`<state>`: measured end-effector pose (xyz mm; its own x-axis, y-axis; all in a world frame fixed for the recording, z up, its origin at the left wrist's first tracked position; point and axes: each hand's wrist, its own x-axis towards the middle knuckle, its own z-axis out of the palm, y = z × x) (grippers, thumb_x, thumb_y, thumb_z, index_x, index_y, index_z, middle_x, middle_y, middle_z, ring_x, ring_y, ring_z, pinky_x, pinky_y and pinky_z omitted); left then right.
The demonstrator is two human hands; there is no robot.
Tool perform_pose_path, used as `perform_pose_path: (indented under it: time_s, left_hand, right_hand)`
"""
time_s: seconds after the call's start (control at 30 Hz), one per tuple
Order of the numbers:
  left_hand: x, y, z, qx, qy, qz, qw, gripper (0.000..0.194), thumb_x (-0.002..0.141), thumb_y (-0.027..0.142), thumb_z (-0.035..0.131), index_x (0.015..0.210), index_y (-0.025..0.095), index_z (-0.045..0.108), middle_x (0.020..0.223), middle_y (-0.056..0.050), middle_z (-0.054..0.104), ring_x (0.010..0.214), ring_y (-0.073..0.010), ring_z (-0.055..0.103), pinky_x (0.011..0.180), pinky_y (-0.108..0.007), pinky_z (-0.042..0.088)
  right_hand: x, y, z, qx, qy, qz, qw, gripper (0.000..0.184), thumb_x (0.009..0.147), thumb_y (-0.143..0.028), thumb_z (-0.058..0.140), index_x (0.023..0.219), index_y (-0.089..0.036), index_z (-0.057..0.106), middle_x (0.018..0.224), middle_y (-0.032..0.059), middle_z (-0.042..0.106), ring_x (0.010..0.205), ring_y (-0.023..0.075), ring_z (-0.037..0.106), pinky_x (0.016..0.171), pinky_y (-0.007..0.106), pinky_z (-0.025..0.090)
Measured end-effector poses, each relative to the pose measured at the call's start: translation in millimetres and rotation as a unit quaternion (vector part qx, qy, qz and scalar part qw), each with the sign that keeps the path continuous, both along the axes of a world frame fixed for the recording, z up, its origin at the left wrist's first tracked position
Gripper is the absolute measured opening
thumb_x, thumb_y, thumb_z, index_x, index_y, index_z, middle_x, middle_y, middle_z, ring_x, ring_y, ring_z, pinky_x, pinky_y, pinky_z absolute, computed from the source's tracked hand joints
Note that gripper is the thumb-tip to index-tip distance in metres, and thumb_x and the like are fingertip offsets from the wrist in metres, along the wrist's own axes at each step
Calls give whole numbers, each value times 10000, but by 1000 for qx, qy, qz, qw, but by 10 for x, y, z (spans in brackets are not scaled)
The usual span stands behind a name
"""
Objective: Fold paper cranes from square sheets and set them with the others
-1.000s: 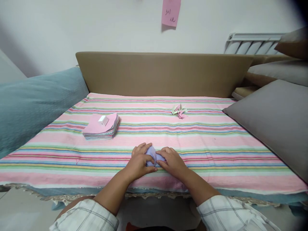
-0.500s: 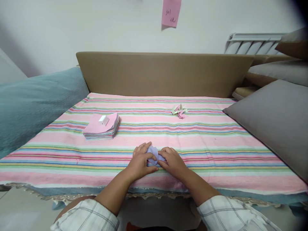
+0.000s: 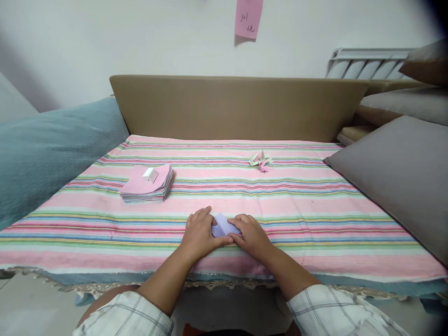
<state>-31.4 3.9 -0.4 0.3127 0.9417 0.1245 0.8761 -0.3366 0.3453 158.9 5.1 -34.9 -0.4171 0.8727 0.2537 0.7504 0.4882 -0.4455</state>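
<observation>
A small folded piece of lilac paper (image 3: 222, 225) lies low over the striped cloth, between my two hands. My left hand (image 3: 200, 234) grips its left side, with the thumb along the near edge and the fingers curled at the far left. On the other side my right hand (image 3: 249, 234) pinches the paper's right end between thumb and fingers. Both thumb tips come close together at the near edge. Part of the paper is hidden under the fingers.
A stack of coloured paper (image 3: 147, 184) with a white block (image 3: 150, 175) on top sits at the left. Folded pink and green paper figures (image 3: 261, 161) lie farther back. Grey cushions (image 3: 395, 172) stand at the right, a blue-covered cushion (image 3: 59, 149) at the left.
My left hand has shifted slightly left, its index finger drawn off the paper's middle. The paper now shows a flatter face with a slanting fold. My right hand has barely moved.
</observation>
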Motion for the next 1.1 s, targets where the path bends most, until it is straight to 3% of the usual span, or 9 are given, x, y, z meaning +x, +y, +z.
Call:
perform_pose_path:
  time_s: [0.07, 0.17, 0.27, 0.33, 0.43, 0.5, 0.67, 0.8, 1.1]
  left_hand:
    - [0, 1, 4, 1, 1, 11, 1000, 556, 629, 691, 570, 834, 174, 588, 1360, -169, 419, 1254, -328, 354, 1000, -503, 287]
    - [23, -1, 12, -3, -9, 38, 999, 369, 735, 528, 561, 859, 183, 608, 1351, -134, 442, 1247, -300, 371, 1016, -494, 267]
    - [67, -19, 33, 1, -34, 59, 998, 178, 756, 345, 561, 853, 210, 624, 1293, -71, 504, 1200, -273, 415, 1013, -493, 263]
    - [101, -42, 55, 20, -48, 64, 997, 128, 755, 326, 561, 799, 225, 626, 1166, -36, 581, 1120, -260, 464, 1007, -519, 242]
    - [139, -81, 83, 43, -54, 53, 996, 141, 774, 354, 556, 738, 226, 601, 886, 1, 636, 959, -224, 520, 1009, -561, 172]
    - [143, -99, 86, 36, -63, 29, 997, 150, 775, 375, 566, 748, 229, 587, 815, 18, 628, 919, -208, 528, 1016, -577, 123]
    - [89, -100, 40, -27, -92, -41, 995, 378, 662, 510, 666, 944, 276, 573, 954, 6, 619, 1002, -230, 517, 1026, -596, 51]
    - [62, -79, 12, -47, -90, -82, 991, 557, 532, 470, 771, 1005, 281, 545, 1028, -1, 612, 1048, -254, 499, 1035, -596, 21]
    - [76, -53, 34, -46, -74, -90, 992, 311, 642, 328, 721, 923, 285, 596, 996, 5, 648, 1032, -236, 518, 1026, -594, 33]
  right_hand:
    - [-1, -5, 3, 1, 0, -2, 1000, 378, 825, -369, 561, 1166, -207, 557, 998, 60, 566, 907, 198, 496, 816, 337, 400]
    - [-8, -11, 9, -1, 2, -4, 1000, 380, 829, -385, 551, 1165, -209, 558, 999, 61, 567, 910, 201, 496, 823, 339, 395]
    - [-14, -14, 9, -2, 2, -3, 1000, 395, 820, -377, 563, 1182, -219, 546, 1011, 60, 564, 916, 202, 495, 826, 340, 393]
    - [-14, -12, 6, -3, 2, -3, 1000, 396, 816, -375, 568, 1180, -221, 546, 1008, 58, 563, 914, 202, 493, 826, 340, 391]
    - [-9, -11, 2, -5, 1, -5, 1000, 392, 813, -383, 569, 1169, -218, 551, 995, 56, 560, 903, 204, 488, 818, 338, 388]
    - [-4, -10, 3, -4, 2, -5, 1000, 371, 825, -389, 550, 1156, -222, 557, 987, 55, 556, 894, 202, 484, 806, 333, 385]
    - [-3, -10, 19, -8, -4, -2, 1000, 350, 812, -342, 569, 1146, -238, 557, 982, 43, 544, 896, 195, 472, 795, 319, 375]
    - [-14, -13, 35, -13, -7, -3, 1000, 308, 800, -310, 580, 1099, -233, 574, 971, 36, 540, 886, 190, 469, 783, 310, 370]
    - [-3, -10, 32, -12, 6, 4, 1000, 294, 817, -335, 572, 1091, -229, 576, 976, 40, 547, 887, 185, 478, 783, 307, 370]
